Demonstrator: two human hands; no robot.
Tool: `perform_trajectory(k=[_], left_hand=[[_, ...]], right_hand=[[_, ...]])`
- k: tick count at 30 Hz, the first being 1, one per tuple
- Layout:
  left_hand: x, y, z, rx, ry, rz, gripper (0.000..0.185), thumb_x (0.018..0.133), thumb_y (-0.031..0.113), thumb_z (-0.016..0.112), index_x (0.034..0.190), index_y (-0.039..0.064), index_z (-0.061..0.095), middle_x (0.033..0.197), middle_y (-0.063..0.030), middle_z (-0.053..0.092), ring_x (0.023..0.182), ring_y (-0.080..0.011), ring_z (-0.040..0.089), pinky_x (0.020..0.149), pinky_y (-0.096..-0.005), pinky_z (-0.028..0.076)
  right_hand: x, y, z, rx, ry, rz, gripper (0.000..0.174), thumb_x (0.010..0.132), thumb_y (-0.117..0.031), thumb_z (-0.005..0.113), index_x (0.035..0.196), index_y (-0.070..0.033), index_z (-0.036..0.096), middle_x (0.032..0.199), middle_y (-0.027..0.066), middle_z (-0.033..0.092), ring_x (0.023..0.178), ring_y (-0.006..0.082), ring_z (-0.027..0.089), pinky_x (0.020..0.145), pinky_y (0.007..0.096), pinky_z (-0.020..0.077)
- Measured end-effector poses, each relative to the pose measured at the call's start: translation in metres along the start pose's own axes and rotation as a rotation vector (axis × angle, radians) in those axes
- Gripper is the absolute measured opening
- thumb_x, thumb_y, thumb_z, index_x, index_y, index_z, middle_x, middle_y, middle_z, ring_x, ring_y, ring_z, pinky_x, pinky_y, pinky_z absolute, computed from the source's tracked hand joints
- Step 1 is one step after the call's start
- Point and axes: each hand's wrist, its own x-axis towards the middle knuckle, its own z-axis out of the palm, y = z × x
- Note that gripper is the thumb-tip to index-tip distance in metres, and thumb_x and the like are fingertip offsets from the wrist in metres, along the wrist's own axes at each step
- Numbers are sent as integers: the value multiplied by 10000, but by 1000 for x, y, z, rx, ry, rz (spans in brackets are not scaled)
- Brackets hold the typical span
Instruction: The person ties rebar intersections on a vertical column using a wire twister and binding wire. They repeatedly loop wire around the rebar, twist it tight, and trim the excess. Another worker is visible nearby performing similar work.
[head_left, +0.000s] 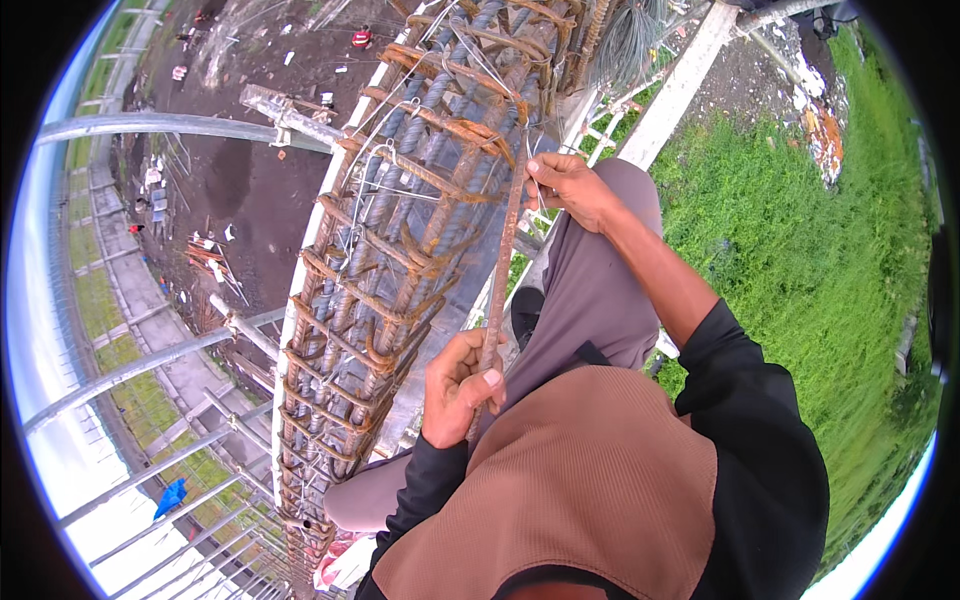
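Observation:
A long rusty reinforcing bar (504, 262) stands in front of me, beside a rebar cage (390, 247) with rusty stirrups. My left hand (463, 386) is wrapped around the lower part of this bar. Near the bar's upper end, my right hand (562, 187) pinches a thin strand of tie wire (537, 180) between thumb and fingers. The wire runs up beside the bar towards a stirrup corner (523, 112). Loops of pale wire (391, 146) hang on the cage's left side.
A bundle of loose tie wire (626, 45) hangs at the top right of the cage. Metal scaffold pipes (187, 127) extend on the left, high above the ground. A pale beam (679, 86) slopes past my knee. Far below lie dark soil, grass (795, 247) and several people.

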Motion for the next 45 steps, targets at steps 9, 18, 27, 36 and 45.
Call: perform_trajectory(k=[9,18,27,36,45], left_hand=[[3,-54,-31,938,482,168,263,983,217,519,981,-31,606,701,-174,623,601,-298,625,576,-380,477],[36,-123,-69,197,310,136,496,1022,420,406,914,-27,589,677,-63,575,543,-113,514,503,-260,418],[26,-131,-51,595,397,375,454,1006,379,447,940,-44,598,655,-57,553,570,-134,539,552,-284,441],[4,-117,-31,599,378,656,354,942,323,540,893,-24,592,667,-79,564,545,-168,522,521,-298,418],[10,-99,-36,687,425,696,94,804,55,646,839,25,564,661,-79,544,553,-194,508,551,-309,418]], right_hand=[[18,-6,-6,-544,193,-153,598,857,-350,725,1279,-21,458,1205,175,553,1077,276,588,850,378,526],[29,-4,-6,-845,346,-374,680,793,-370,763,1289,4,487,1319,227,512,1243,370,493,1013,427,426],[31,-31,-12,-1272,239,-423,541,848,-341,696,1229,3,526,1135,259,611,1089,404,582,921,476,469],[42,-31,-18,-1384,249,-508,399,842,-328,684,1054,0,602,825,235,645,790,417,642,676,480,509],[9,-93,-99,-647,721,-436,258,897,-217,652,1064,-21,663,904,105,715,885,231,685,782,370,528]])
